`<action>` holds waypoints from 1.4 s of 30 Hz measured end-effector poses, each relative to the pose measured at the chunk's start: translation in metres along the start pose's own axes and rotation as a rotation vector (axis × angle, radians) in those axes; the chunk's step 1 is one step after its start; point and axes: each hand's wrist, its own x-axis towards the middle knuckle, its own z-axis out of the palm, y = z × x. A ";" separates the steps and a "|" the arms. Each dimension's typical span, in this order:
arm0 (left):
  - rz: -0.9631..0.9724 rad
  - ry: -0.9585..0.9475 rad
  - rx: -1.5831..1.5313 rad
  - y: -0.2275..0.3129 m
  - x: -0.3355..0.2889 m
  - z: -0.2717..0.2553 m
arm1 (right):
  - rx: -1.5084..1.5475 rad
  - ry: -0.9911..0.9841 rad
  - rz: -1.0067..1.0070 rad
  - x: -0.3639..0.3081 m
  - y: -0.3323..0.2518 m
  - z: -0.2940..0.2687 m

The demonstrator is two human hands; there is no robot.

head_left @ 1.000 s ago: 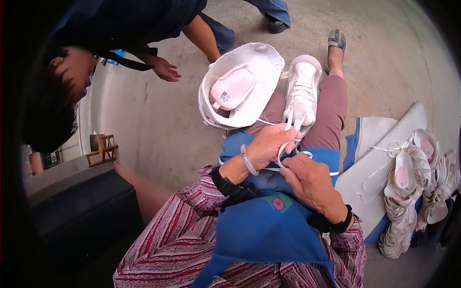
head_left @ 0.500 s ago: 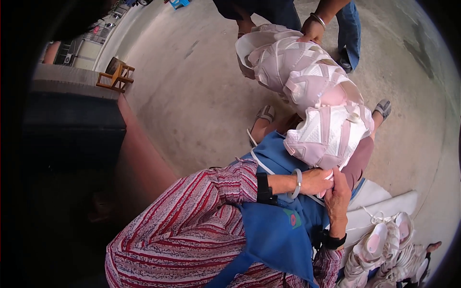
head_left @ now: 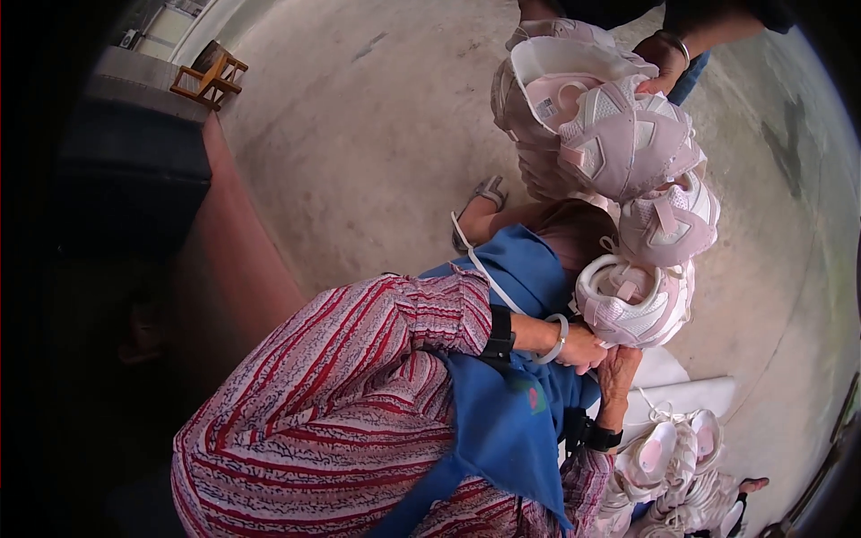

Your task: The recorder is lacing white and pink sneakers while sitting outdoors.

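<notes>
A chain of pink-and-white sneaker uppers [head_left: 668,220] hangs from another person's hands to mine. My left hand [head_left: 581,348], with a pale bracelet at its wrist, is closed at the underside of the nearest upper [head_left: 628,309]. Against it, my right hand [head_left: 619,369] is closed too, its fingers partly hidden behind the upper. Exactly what the fingertips pinch is too small to see, but both hands are at that upper's lower edge. At the far end, the other person's hand [head_left: 662,63] grips a larger upper [head_left: 619,143]. My blue apron [head_left: 502,430] lies below.
More pale uppers [head_left: 668,466] with loose laces are heaped at the lower right, beside a white sheet [head_left: 686,399]. A wooden stool [head_left: 211,81] stands far left on the concrete floor [head_left: 386,152]. A dark block [head_left: 134,161] and a reddish ledge [head_left: 238,224] line the left.
The chain of uppers has turned, so openings and heels now show, and it has swung to the right. The other person's hands have gone up and right. My hands stay together at the nearest upper.
</notes>
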 end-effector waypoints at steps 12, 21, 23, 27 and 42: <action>-0.157 -0.106 -0.026 0.006 -0.003 0.000 | 0.262 0.130 0.041 0.002 0.008 -0.005; -0.131 -0.098 -0.050 -0.007 0.006 -0.001 | 1.323 0.146 0.398 -0.011 0.054 0.005; -0.084 -0.057 0.041 -0.005 -0.002 -0.001 | 1.520 0.066 0.491 -0.015 0.071 0.005; 0.003 -0.146 0.096 -0.015 -0.004 0.004 | 1.547 0.106 0.580 -0.009 0.076 0.007; 0.631 0.801 0.026 0.124 -0.084 -0.142 | 1.388 0.222 0.427 0.006 0.040 -0.009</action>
